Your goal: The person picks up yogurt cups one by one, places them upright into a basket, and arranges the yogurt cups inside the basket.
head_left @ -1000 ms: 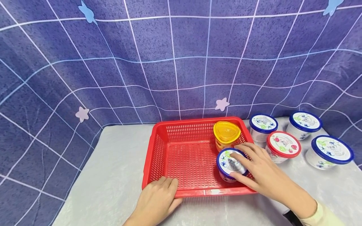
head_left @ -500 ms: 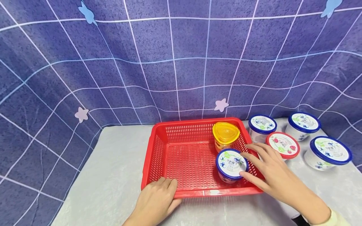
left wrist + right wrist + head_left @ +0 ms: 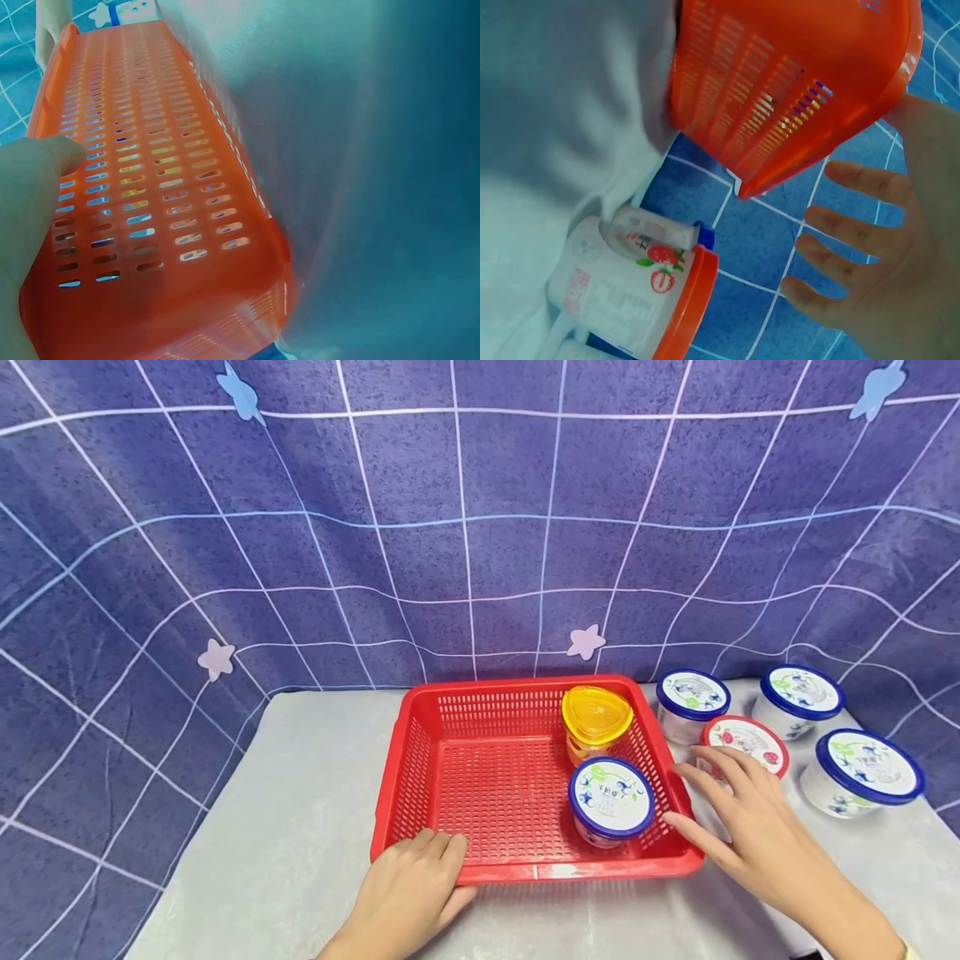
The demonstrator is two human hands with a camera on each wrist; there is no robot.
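Left hand (image 3: 408, 885) grips the near rim of a red perforated plastic basket (image 3: 495, 793) beside its near left corner, with fingers bent over the top and the thumb against the outer wall. The basket stands on a pale grey table (image 3: 247, 827), towards the far edge, where a purple grid-patterned curtain (image 3: 487, 468) hangs. In the basket's far right corner stands a yellow cup with a rounded-triangular lid (image 3: 596, 718); in its near right corner stands a blue-lidded blueberry-print tub (image 3: 611, 797), upright. Just outside the basket's right edge is the right hand (image 3: 757, 831), fingers spread apart and holding nothing; whether its thumb touches the rim I cannot tell. Four more tubs stand upright on the table: a blue-lidded tub just beside the basket's far right corner (image 3: 692, 697), a red-lidded strawberry-print tub (image 3: 750, 739) partly behind the right hand's fingers, a blue-lidded tub near the table's far right corner (image 3: 802, 693), and a blue-lidded tub closest to the right edge (image 3: 866, 768). Loading looks partway along: two containers are inside, four are left outside.
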